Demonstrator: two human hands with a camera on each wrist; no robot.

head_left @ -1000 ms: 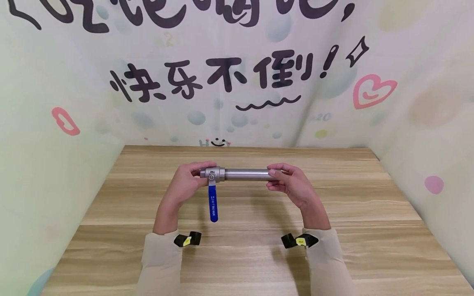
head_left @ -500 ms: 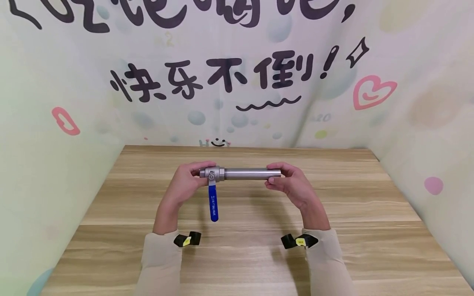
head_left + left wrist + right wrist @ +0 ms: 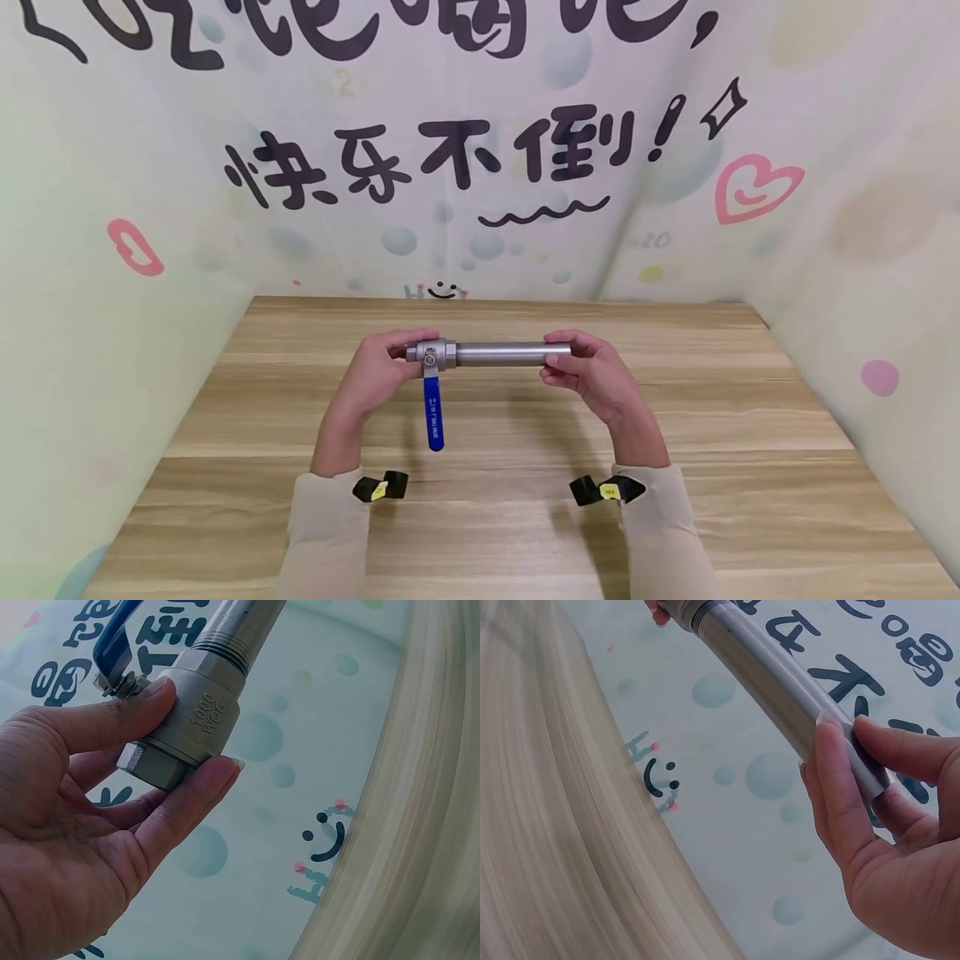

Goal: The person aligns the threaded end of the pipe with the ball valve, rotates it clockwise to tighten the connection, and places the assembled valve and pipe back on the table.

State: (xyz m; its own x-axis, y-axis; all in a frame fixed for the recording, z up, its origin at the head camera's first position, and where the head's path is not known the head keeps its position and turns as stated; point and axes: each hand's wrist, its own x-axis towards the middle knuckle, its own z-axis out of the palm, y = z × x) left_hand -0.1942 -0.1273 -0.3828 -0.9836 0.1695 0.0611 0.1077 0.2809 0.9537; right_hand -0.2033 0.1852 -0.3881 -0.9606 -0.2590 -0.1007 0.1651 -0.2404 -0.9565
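Note:
A steel ball valve (image 3: 431, 353) with a blue lever handle (image 3: 433, 414) is held above the table by my left hand (image 3: 373, 367). Thumb and fingers pinch its body near the hex end, and raised "1000 WOC" lettering shows on the valve in the left wrist view. The lever points toward me, square to the pipe. From the valve's other end a smooth metal pipe (image 3: 501, 354) runs level to the right, some thread showing at the joint (image 3: 225, 649). My right hand (image 3: 596, 372) pinches the pipe's free end between thumb and fingers.
Below the hands lies a wood-grain table (image 3: 480, 517), which bears their shadows. A printed cloth backdrop (image 3: 450, 242) rises behind and at both sides of it. Each sleeve carries a black strap-on wrist camera, such as the left one (image 3: 380, 485).
The right thumb and fingers have shifted around the pipe's end, the thumb moving off its top to the near side. The left hand and valve stay in place.

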